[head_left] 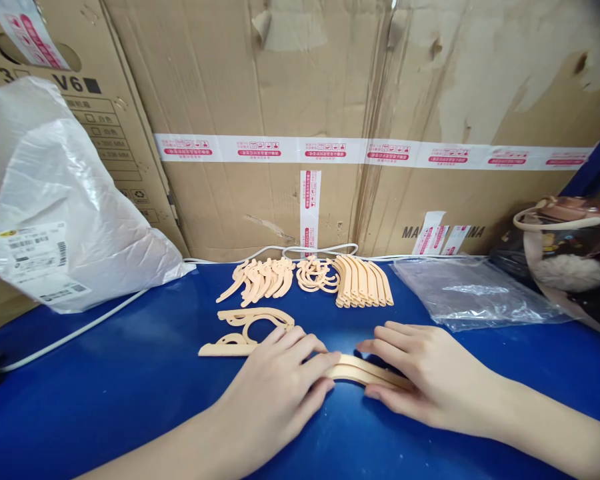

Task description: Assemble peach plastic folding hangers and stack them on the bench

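On the blue tabletop in front of me lies a curved, grooved beige hanger arm (367, 369). My left hand (285, 373) pinches its left end between thumb and fingers. At its right end, my right hand (425, 373) has the thumb below and the fingers above, closed around the piece. The palms hide both ends. Just behind my left hand rests a beige folding hanger (230, 349) with its arms folded, partly covered by my fingers. Farther back are a group of short curved beige arms (260, 279), a small heap of hanger hooks (316, 273) and a row of longer beige arms (363, 281).
A clear plastic bag (475, 293) lies at the back right, beside a dark bag with a fluffy pompom (573, 273). On the left stands a stuffed white plastic bag (70, 200). Large cardboard boxes (255, 207) back the table (145, 373), with a white cable (80, 339) along it.
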`<move>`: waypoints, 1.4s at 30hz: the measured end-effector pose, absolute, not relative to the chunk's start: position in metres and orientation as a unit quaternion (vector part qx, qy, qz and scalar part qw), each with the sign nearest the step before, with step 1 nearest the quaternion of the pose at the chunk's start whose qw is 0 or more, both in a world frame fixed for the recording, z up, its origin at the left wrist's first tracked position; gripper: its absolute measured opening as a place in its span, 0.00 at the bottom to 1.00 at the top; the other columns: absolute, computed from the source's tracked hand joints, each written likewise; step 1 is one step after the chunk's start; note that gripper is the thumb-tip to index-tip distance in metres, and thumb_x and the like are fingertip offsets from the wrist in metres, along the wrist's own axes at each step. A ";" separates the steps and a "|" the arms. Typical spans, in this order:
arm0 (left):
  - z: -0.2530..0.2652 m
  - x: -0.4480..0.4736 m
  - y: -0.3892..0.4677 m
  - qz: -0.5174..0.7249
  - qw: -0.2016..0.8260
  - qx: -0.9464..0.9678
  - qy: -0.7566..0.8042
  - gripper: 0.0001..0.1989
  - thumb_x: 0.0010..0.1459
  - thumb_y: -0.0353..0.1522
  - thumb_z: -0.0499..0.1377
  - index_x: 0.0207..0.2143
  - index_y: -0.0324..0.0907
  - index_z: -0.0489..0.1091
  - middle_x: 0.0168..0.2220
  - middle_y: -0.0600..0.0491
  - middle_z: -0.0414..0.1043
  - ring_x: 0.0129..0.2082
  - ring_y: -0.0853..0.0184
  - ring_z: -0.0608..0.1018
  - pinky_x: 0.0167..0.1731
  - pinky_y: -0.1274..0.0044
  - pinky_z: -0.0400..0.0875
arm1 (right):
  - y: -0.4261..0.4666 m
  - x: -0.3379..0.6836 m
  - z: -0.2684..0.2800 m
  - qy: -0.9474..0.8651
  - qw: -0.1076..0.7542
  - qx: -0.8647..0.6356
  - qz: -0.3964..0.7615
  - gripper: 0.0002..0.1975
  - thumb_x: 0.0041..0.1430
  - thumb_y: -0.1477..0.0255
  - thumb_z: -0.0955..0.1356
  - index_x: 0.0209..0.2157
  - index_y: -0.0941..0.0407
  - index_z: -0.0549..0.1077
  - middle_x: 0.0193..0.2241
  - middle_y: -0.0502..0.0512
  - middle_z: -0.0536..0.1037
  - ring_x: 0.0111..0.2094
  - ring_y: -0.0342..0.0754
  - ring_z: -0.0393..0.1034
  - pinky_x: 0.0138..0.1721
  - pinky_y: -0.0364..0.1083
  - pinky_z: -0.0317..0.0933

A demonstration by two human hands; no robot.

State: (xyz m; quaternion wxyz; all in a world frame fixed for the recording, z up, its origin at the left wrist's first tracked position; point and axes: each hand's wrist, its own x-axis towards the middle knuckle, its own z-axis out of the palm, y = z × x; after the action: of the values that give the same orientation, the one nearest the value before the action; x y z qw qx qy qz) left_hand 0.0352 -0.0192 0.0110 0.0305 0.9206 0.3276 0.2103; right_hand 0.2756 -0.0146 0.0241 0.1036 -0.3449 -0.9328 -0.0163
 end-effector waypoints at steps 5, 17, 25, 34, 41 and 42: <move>0.015 0.036 -0.022 0.212 0.080 0.899 0.374 0.10 0.60 0.30 0.55 0.44 0.47 0.69 0.39 0.54 0.70 0.40 0.63 0.70 0.39 0.70 0.63 | -0.016 0.276 0.028 -0.939 0.077 -0.335 0.009 0.12 0.66 0.67 0.59 0.40 0.56 0.70 0.31 0.53 0.72 0.31 0.46 0.65 0.31 0.44 0.56; 0.012 0.040 -0.022 0.217 0.093 0.893 0.384 0.03 0.58 0.30 0.57 0.31 0.42 0.66 0.32 0.55 0.66 0.34 0.64 0.68 0.33 0.72 0.60 | -0.019 0.274 0.018 -0.948 0.107 -0.276 -0.117 0.13 0.66 0.68 0.59 0.29 0.56 0.66 0.25 0.49 0.68 0.24 0.44 0.60 0.26 0.45 0.51; 0.012 0.042 -0.023 0.232 0.126 0.880 0.395 0.04 0.53 0.29 0.59 0.31 0.42 0.65 0.31 0.55 0.67 0.34 0.64 0.69 0.33 0.72 0.61 | -0.018 0.278 0.019 -0.951 0.081 -0.281 -0.101 0.15 0.66 0.64 0.59 0.27 0.55 0.64 0.22 0.47 0.69 0.21 0.43 0.61 0.24 0.45 0.50; 0.000 0.042 -0.020 0.253 0.060 0.894 0.365 0.05 0.52 0.31 0.57 0.29 0.42 0.61 0.29 0.55 0.66 0.30 0.64 0.67 0.29 0.73 0.58 | -0.017 0.278 0.020 -0.951 0.100 -0.272 -0.111 0.19 0.66 0.60 0.58 0.25 0.55 0.64 0.20 0.49 0.69 0.19 0.42 0.61 0.23 0.45 0.48; 0.008 0.042 -0.024 0.235 0.093 0.885 0.392 0.08 0.49 0.33 0.60 0.28 0.43 0.61 0.27 0.56 0.67 0.30 0.64 0.67 0.30 0.72 0.59 | 0.031 0.265 0.060 -0.918 0.118 -0.358 -0.122 0.13 0.66 0.68 0.59 0.33 0.56 0.71 0.28 0.52 0.74 0.27 0.44 0.67 0.27 0.43 0.51; 0.009 0.042 -0.025 0.233 0.095 0.884 0.394 0.09 0.48 0.34 0.61 0.29 0.43 0.61 0.27 0.56 0.67 0.30 0.64 0.67 0.29 0.72 0.59 | 0.044 0.260 0.066 -0.915 0.111 -0.365 -0.127 0.12 0.66 0.68 0.59 0.34 0.56 0.72 0.31 0.53 0.74 0.29 0.44 0.68 0.28 0.42 0.52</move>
State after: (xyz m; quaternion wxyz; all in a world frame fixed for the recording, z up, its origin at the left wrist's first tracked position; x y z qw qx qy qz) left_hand 0.0419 -0.0249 0.0095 0.0952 0.8839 0.3941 0.2333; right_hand 0.2600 0.0436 0.0655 0.1112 -0.3654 -0.9155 -0.1268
